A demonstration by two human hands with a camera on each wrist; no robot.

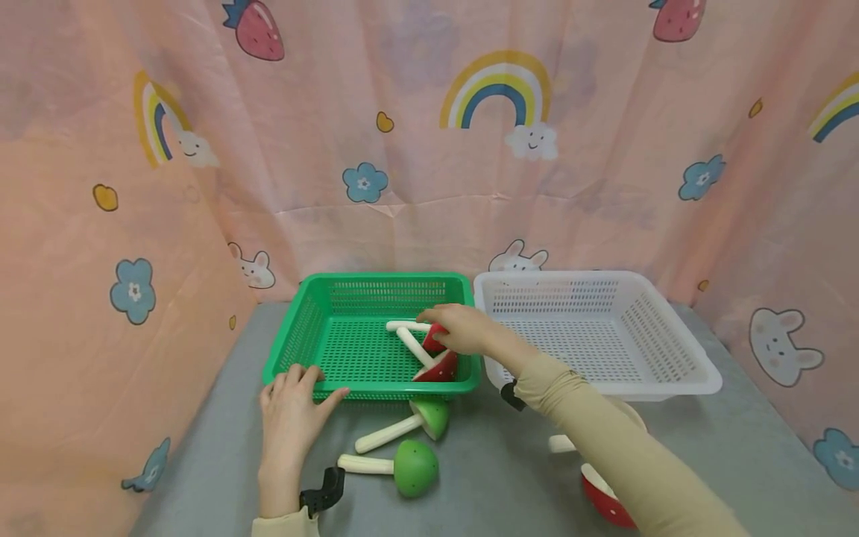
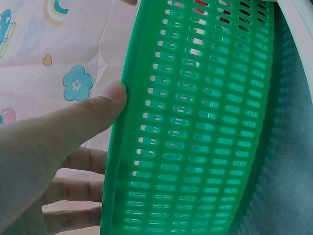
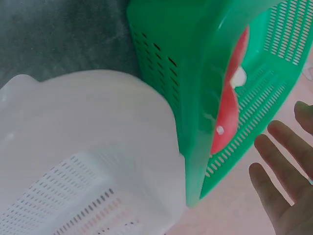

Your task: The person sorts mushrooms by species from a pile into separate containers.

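Observation:
My left hand [image 1: 295, 391] rests on the front-left rim of a green basket [image 1: 315, 298], fingers laid over the rim and thumb [image 2: 98, 115] against the outer wall [image 2: 195, 122]. My right hand [image 1: 456, 327] hovers inside the basket at its right side, just above a red mushroom cap [image 1: 435, 341] with a white stem [image 1: 405, 326]. A second red mushroom [image 1: 439, 368] lies beside it in the front-right corner. In the right wrist view the fingers [image 3: 279, 161] are straight and spread, holding nothing, next to a red cap [image 3: 230, 107].
A white basket [image 1: 671, 373] stands right of the green one, touching it. Two green mushrooms [image 1: 429, 416] [image 1: 416, 468] lie on the grey table in front. Another red mushroom [image 1: 604, 501] lies under my right forearm. Pink printed curtains enclose the table.

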